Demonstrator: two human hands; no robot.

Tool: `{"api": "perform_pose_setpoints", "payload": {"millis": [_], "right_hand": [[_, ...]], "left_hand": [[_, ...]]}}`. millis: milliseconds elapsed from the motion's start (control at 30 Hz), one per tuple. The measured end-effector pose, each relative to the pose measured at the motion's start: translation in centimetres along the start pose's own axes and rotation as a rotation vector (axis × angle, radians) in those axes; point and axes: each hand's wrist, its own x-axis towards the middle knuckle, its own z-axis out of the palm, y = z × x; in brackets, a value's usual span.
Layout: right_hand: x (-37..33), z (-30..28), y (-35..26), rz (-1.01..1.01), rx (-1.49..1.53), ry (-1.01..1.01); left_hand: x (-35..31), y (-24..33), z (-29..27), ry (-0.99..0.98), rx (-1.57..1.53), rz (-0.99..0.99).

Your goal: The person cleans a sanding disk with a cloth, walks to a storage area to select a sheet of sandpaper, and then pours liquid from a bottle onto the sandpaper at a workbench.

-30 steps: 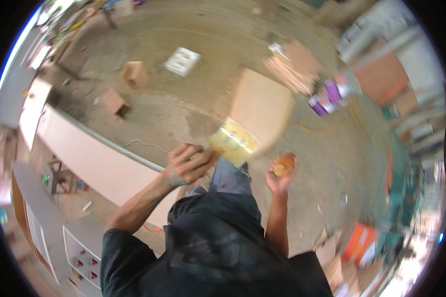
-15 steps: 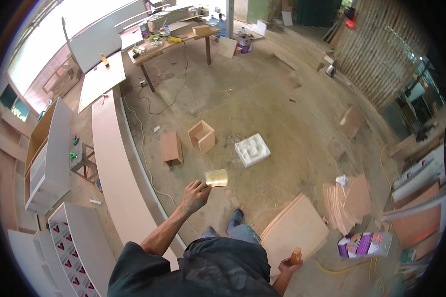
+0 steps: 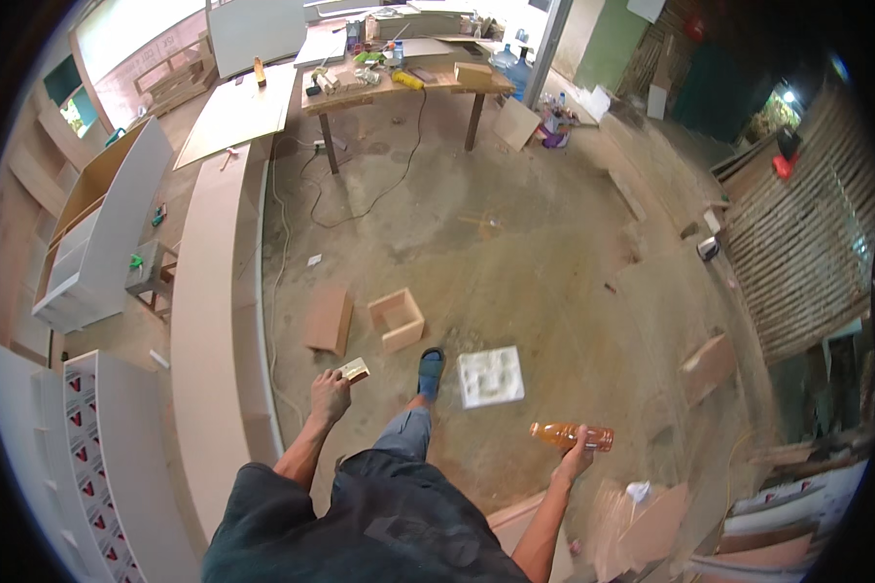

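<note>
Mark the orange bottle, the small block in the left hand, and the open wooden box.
orange bottle [image 3: 571,436], head view, mid-body.
small block [image 3: 355,370], head view, top face.
open wooden box [image 3: 397,320], head view, hollow centre.

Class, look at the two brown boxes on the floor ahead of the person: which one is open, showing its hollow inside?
The open box, the right one of the pair nearer the sandalled foot, shows a hollow inside with raised walls. The flat box beside it shows only a closed face.

Dark shirt, jeans, blue sandal [image 3: 430,370]
</note>
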Motion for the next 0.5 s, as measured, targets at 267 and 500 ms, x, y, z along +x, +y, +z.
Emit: {"api": "perform_pose_setpoints", "payload": {"millis": [267,500], "right_hand": [[16.7,11.5,8.9,0.258,-0.178,0.287],[20.7,25.1,6.8,0.186,-1.1,0.121]], "left_hand": [[29.1,1.0,3.0,0.133,-0.059,-0.023],[54.1,1.4,-0.2,0.3,-0.043,0.054]]}}
